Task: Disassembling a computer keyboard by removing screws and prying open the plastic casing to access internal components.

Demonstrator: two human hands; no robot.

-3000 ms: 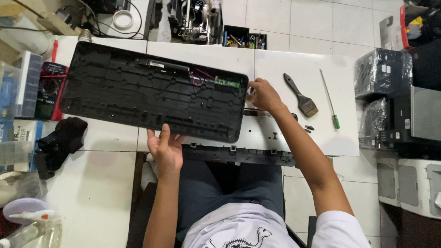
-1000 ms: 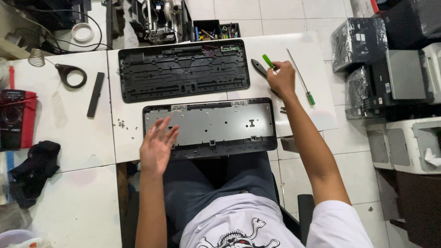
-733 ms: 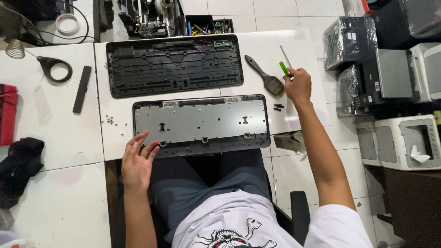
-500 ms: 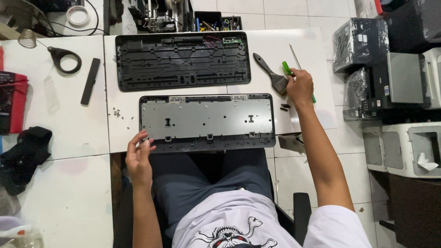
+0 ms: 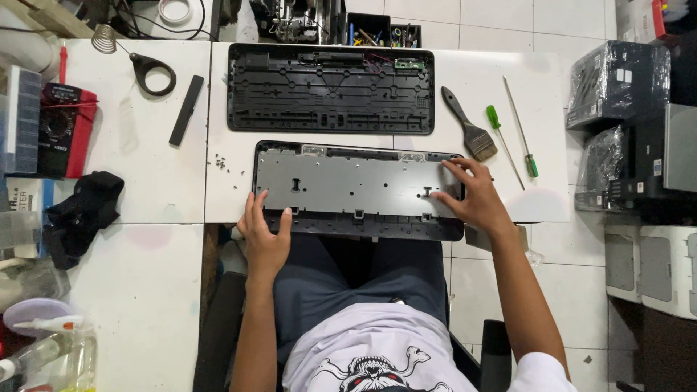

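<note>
A keyboard half with a grey metal plate lies face down at the near edge of the white table. My left hand grips its near left corner. My right hand rests on its right end, fingers spread on the plate. The black keyboard back cover lies inside up just beyond it, with a small green circuit board at its far right corner. A paint brush and two green-handled screwdrivers lie to the right.
Several loose screws lie left of the plate. A black bar, a tape roll, a red multimeter and a black cloth sit at left. Printers stand on the floor at right.
My right hand has let go of the green screwdriver, which now lies by the brush, and come down onto the plate's right end. My left hand moved to the near left corner.
</note>
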